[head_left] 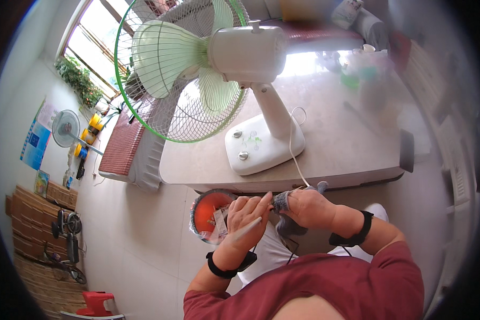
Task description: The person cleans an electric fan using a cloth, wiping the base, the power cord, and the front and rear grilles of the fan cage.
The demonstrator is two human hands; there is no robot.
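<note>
In front of my lap, my right hand (310, 209) is closed around a grey knitted or fabric piece (281, 202). Part of the same grey material (291, 226) hangs below that hand. The fingertips of my left hand (246, 218) meet the left end of the grey piece, near a small dark spot. A pale, pointed stick-like thing (248, 229) lies across my left hand, its lower end blurred. My left fingers are fairly straight, and their undersides are hidden, so their grip is unclear.
A white table fan (246, 50) with a green-rimmed cage stands on the table (344, 148), its cord (298, 166) dropping over the front edge behind my right hand. A lined orange-red bin (204, 212) holding scraps sits left of my hands. A red stool (95, 303) stands lower left.
</note>
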